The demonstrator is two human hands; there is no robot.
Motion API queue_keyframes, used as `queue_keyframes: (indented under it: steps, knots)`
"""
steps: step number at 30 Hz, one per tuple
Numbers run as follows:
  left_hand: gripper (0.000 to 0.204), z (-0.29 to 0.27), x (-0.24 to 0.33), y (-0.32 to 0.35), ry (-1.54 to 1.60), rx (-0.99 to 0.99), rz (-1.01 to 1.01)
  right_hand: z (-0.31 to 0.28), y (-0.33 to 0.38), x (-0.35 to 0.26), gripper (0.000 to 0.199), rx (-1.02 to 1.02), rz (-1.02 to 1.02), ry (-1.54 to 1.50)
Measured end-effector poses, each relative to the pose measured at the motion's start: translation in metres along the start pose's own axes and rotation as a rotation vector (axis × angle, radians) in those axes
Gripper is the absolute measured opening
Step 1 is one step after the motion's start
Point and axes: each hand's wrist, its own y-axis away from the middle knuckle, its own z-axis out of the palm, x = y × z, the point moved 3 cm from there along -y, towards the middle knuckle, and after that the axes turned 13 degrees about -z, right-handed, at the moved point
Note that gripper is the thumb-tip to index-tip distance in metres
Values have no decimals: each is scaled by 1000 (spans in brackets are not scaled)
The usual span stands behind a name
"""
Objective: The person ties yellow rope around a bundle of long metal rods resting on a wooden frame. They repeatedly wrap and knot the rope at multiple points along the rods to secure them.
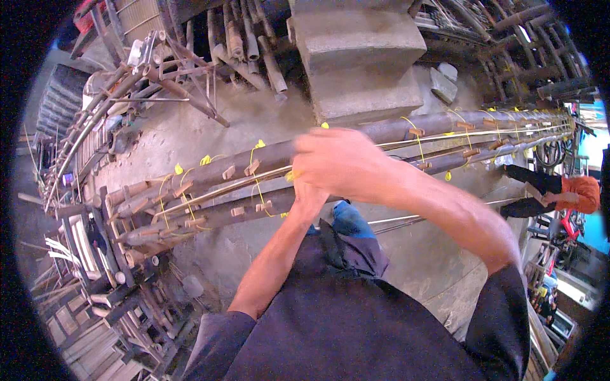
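Right hand (346, 159) lies over left hand (310, 192), the two together; blur and overlap hide the fingers, so whether either is clamped on anything cannot be told. Yellow tie (290, 176) shows just left of the hands, between the far dark pole (381, 132) and near dark pole (279, 202). In this inspector's judgement, sound handling calls for even tension, wrists square to the poles, and no snagging on wooden pegs (251, 166) leftward.

Right hand (346, 159) blurred, hiding most of left hand (311, 192), stretch of dark pole (381, 132).
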Motion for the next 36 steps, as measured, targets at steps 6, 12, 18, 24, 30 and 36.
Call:
queue_keyframes:
  steps: [6, 12, 18, 24, 30, 36]
  knots:
    - [16, -14, 28, -18, -241, -6, 39, 38, 2, 107, 38, 69, 718, -235]
    - [14, -17, 28, -16, -253, 6, 84, 114, 42, 88, 31, 698, 483, -391]
    - [15, -26, 47, -2, 23, 171, 105, 186, 68, -42, 23, 121, 125, -351]
    - [30, -21, 67, -116, -45, -207, -203, 180, 70, -39, 19, 139, 195, -322]
    - [60, -4, 7, -227, 1064, -272, -812, 165, 72, -49, 11, 326, 371, -412]
    - [77, -110, -10, -251, -149, -104, 72, 157, 26, -65, 38, 447, 499, -143]
